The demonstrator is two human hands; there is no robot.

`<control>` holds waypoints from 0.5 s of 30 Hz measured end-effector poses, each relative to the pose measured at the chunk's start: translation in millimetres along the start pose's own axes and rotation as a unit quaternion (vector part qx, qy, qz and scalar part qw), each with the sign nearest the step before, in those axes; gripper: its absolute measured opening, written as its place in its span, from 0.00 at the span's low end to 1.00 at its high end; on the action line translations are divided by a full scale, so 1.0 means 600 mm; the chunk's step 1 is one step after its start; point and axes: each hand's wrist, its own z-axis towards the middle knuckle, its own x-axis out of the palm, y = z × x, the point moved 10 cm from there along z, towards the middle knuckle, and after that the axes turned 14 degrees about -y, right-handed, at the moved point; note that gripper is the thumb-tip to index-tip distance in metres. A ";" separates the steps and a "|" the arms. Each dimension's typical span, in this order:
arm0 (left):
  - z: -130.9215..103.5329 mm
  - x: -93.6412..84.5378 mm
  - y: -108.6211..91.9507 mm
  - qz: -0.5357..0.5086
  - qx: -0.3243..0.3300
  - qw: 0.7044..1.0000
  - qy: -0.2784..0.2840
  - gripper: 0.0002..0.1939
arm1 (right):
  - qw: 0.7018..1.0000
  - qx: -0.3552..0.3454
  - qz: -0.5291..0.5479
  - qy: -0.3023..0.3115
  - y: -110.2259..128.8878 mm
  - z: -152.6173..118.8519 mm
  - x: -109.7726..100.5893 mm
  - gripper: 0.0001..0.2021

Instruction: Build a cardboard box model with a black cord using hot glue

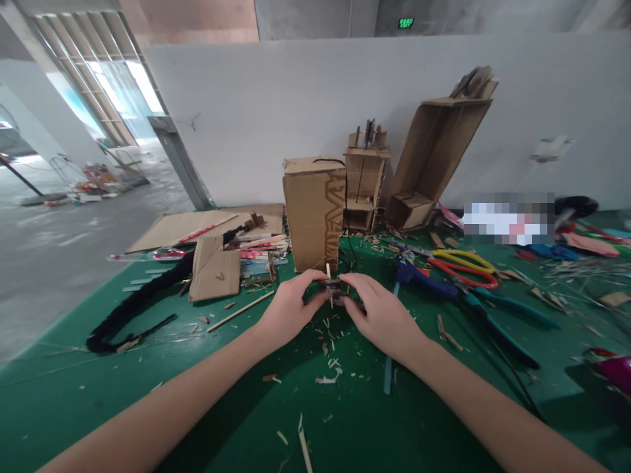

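Both my hands meet at the middle of the green table. My left hand (290,305) and my right hand (377,309) pinch a small dark wheel (330,286) from its two sides, fingers behind and thumbs in front. A pale wooden stick (328,270) passes through it and shows above and below. Fingers cover part of the wheel, so its exact make is hard to see. Just behind stands an upright cardboard box (313,217) with a black cord (349,230) running down its right side. Wood shavings (331,361) lie scattered below my hands.
Two open cardboard structures, one small (365,174) and one tall (438,151), stand against the white wall. On the right lie a purple glue gun (424,279), yellow-and-red-handled scissors (463,263) and teal pliers (497,322). A cardboard piece (215,272) and black plush strip (148,295) lie left.
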 end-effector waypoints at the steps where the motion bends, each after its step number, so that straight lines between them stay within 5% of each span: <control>1: 0.000 -0.002 0.002 0.000 -0.005 1.000 -0.005 0.09 | 1.000 -0.009 -0.019 0.005 0.000 0.001 -0.002 0.16; 8: 0.000 -0.015 0.011 -0.008 -0.005 0.998 -0.055 0.06 | 0.983 -0.085 -0.140 0.088 -0.004 -0.003 0.011 0.08; 15: 0.002 -0.024 0.010 -0.017 0.000 0.996 -0.086 0.09 | 0.977 -0.108 -0.157 0.097 0.003 -0.007 0.015 0.06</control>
